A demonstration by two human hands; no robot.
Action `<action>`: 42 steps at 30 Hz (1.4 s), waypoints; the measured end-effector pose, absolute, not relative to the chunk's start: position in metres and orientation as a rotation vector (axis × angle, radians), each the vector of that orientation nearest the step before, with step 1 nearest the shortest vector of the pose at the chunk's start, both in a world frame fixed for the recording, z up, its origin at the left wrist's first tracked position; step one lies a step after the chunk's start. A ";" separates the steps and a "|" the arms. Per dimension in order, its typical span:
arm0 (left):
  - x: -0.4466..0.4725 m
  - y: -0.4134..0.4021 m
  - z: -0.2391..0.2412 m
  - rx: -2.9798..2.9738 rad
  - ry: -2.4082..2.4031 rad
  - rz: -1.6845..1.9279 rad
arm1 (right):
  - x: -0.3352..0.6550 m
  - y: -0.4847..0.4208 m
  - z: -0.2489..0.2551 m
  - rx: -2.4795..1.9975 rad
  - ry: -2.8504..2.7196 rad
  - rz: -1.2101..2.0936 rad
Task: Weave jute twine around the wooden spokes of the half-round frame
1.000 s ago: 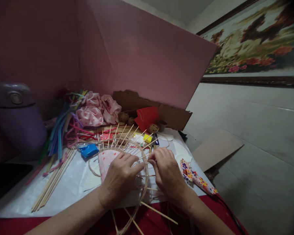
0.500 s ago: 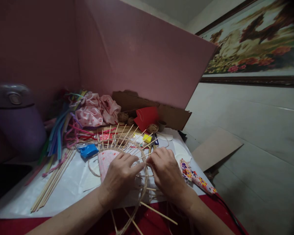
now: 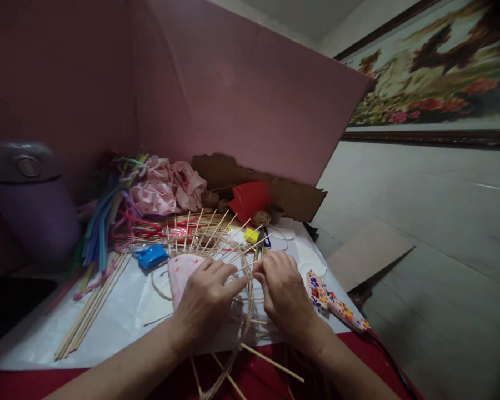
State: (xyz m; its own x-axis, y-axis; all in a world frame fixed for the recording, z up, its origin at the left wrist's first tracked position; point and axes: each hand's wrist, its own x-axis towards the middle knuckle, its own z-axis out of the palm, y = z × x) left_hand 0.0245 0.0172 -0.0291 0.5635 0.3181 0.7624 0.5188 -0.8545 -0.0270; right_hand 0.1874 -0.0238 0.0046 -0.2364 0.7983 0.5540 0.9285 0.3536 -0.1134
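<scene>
1. Brown twine ring (image 3: 246,328), wooden sticks (image 3: 273,362) radiating from it, in front of the wearer; its right side runs up between the two hands.
2. Left hand (image 3: 210,289): back upward, inside the ring, thumb tip against the inner side of the rim. Palm hidden; cannot tell whether this grip is clamped on anything.
3. Right hand (image 3: 281,286): outside the ring, directly across the rim from the left thumb. Grip pinched, thumb and fingertips together on the rim's outer side.
4. Ring relative to grip: far arc beyond both hands; near arc curves below them, over red cloth (image 3: 150,383).
5. Pink dotted fabric piece (image 3: 181,272) just left of the left hand; blue packet (image 3: 151,256) farther left on the white-covered counter (image 3: 33,347).
6. Flower-patterned tool (image 3: 337,305), dark cord trailing, right of the right hand, apart from it.
</scene>
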 end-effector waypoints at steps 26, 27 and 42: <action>0.023 0.018 -0.029 -2.573 -0.751 -1.184 | 0.195 -0.032 0.018 -1.254 -1.756 -0.005; 0.023 0.018 -0.029 -2.574 -0.758 -1.190 | 0.195 -0.032 0.018 -1.239 -1.759 -0.016; 0.022 0.018 -0.025 -2.485 -0.682 -1.288 | 0.206 -0.037 0.023 -1.150 -1.665 -0.138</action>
